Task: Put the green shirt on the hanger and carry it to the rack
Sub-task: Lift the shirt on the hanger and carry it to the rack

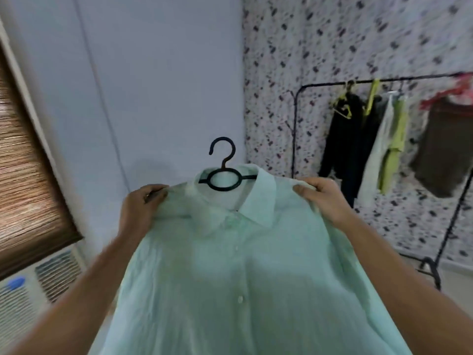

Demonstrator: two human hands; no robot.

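Both arms outstretched | left hand (pixel 142 204), right hand (pixel 324 199) grip green shirt (pixel 238 278) shoulders

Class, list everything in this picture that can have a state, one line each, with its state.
Pale green button-front shirt: draped on the hanger, held up by both shoulders.
Black plastic hanger with ring neck: inside the collar, hook free.
Left hand grip: pinches one shirt shoulder.
Right hand grip: pinches the other shoulder.
Black metal clothes rack: standing, several garments hung on it.
Brown woven window blind: lowered.
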